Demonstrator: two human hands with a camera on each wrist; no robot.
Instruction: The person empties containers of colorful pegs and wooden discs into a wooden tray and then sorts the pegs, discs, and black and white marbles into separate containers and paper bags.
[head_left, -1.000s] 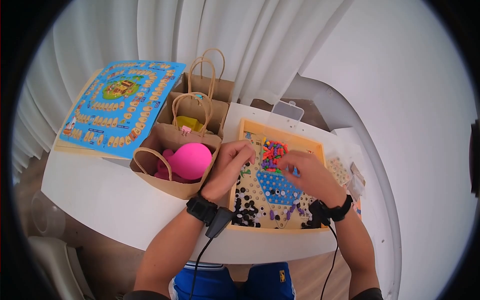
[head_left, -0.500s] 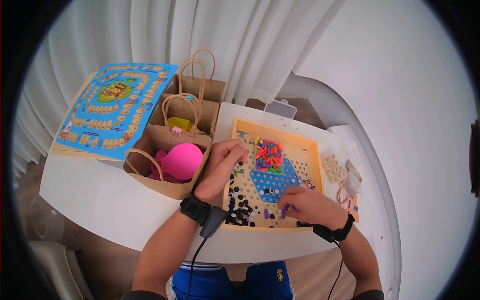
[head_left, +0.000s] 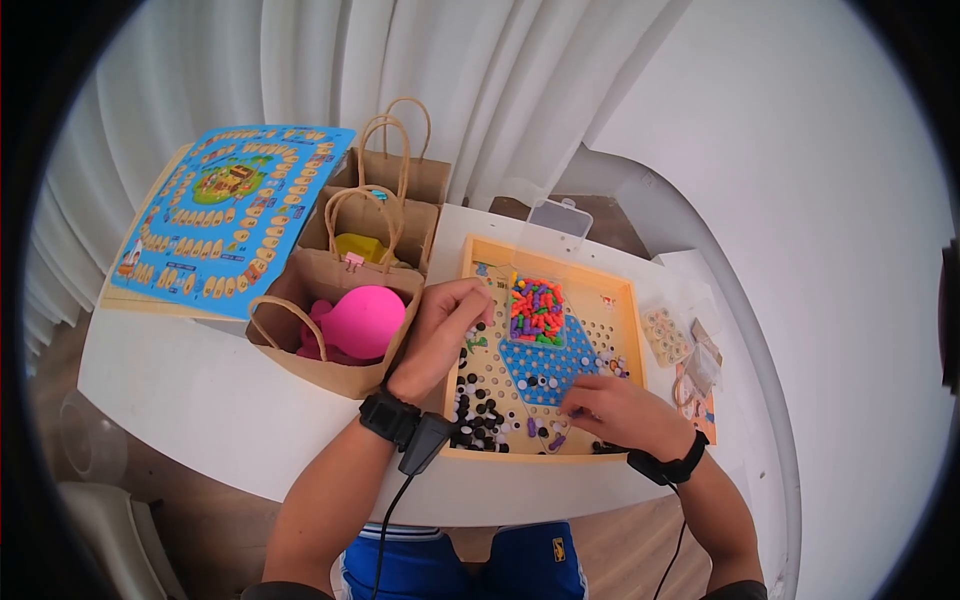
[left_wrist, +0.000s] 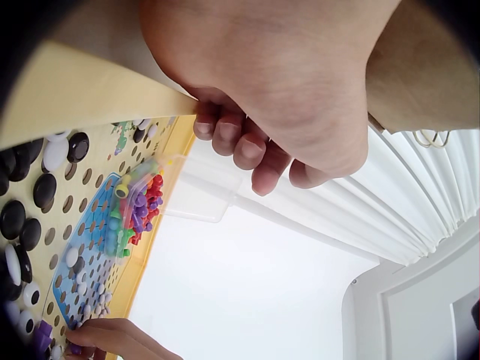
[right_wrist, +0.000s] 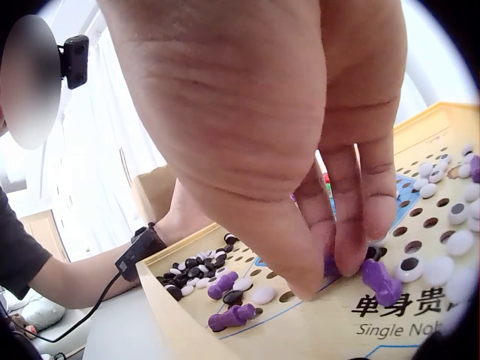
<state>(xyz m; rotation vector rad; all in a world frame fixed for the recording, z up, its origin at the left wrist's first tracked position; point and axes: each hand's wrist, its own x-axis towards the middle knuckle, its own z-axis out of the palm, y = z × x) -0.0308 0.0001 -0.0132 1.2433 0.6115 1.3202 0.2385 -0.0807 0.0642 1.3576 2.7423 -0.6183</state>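
Observation:
My right hand [head_left: 640,410] reaches down to the near part of a wooden game board [head_left: 540,457] with raised sides. Its thumb and fingertips close round a purple peg [right_wrist: 331,266], mostly hidden by the fingers. Another purple peg [right_wrist: 382,283] lies right by the fingertips, and two more lie to the left near black and white round pieces [right_wrist: 199,268]. My left hand [head_left: 447,325] rests at the board's left side, fingers loosely curled with nothing in them. A clear plastic box [head_left: 538,310] full of colourful pegs stands on the board, its lid [head_left: 560,218] hinged back.
Brown paper bags [head_left: 330,372] stand left of the board, one with a pink object [head_left: 365,322] inside. A blue game sheet [head_left: 235,215] lies beyond them. Small bagged pieces [head_left: 665,337] lie on the white table [head_left: 190,400] to the right.
My right hand has moved from beside the peg box down to the purple pegs at the near side. The left hand has stayed at the board's left side.

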